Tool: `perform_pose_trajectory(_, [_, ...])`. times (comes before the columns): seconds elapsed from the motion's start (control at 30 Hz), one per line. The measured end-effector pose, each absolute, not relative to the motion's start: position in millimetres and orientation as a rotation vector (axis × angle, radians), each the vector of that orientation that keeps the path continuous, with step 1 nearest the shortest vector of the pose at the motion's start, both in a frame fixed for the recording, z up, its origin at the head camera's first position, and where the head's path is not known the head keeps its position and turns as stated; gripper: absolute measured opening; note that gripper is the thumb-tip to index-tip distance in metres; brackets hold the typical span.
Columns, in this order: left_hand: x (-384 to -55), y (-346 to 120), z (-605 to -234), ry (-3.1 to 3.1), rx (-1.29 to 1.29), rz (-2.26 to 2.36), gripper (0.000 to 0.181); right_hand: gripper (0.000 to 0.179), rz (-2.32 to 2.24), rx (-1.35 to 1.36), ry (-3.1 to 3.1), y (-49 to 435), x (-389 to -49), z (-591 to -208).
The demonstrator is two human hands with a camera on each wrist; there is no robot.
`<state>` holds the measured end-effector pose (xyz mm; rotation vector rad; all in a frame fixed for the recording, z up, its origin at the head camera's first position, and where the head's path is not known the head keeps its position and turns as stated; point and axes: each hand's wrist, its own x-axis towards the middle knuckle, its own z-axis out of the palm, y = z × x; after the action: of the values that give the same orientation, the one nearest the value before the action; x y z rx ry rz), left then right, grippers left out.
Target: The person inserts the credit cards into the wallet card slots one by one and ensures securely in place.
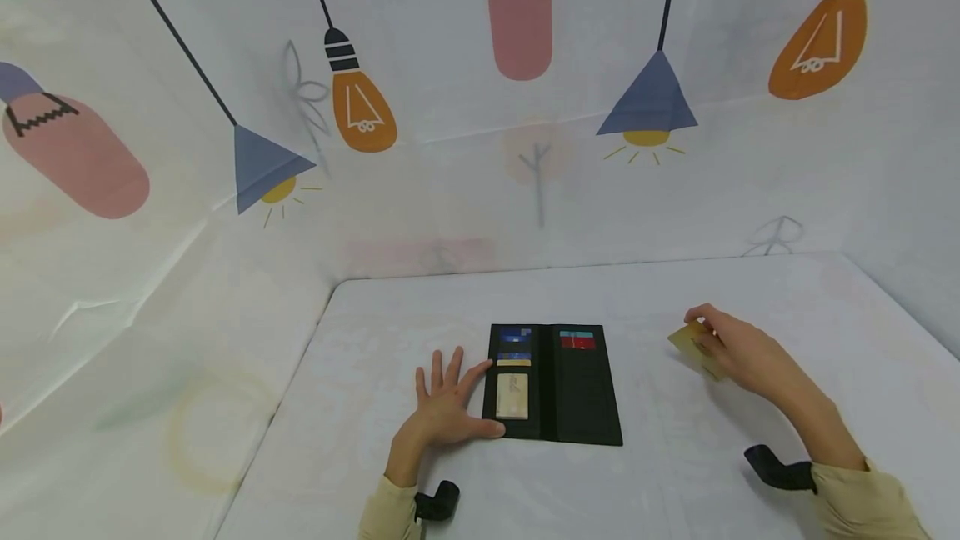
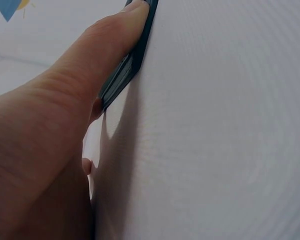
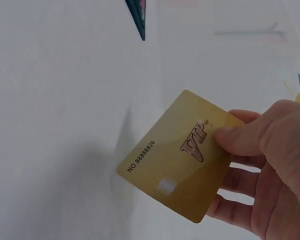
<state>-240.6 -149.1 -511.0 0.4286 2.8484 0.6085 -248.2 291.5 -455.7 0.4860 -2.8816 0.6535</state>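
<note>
A black bifold wallet (image 1: 588, 394) lies unfolded on the white table, with blue cards (image 1: 514, 342) and a pale gold card (image 1: 512, 396) in its left half. Red-and-teal cards (image 1: 577, 341) show at the top of its right half. My left hand (image 1: 442, 415) has its fingers spread, the thumb resting on the wallet's lower left corner and the index fingertip touching its left edge. Away to the right of the wallet, my right hand (image 1: 750, 357) pinches a gold VIP card (image 3: 175, 160) between thumb and fingers, tilted above the table.
The white table (image 1: 660, 473) meets a white cloth backdrop (image 1: 450, 190) printed with lamps and bulbs at the back and left. A black curved piece sits at each wrist, the left one (image 1: 438, 501) and the right one (image 1: 780, 469), beside beige sleeves.
</note>
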Motion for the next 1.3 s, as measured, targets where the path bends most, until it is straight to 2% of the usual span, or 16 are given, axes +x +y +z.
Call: perform_pose_trajectory(1.3, [-241.0, -148.8, -510.9, 2.856, 0.427, 0.609, 0.099, 0.019, 1.029, 0.415, -2.782, 224.2, -276.9, -444.8])
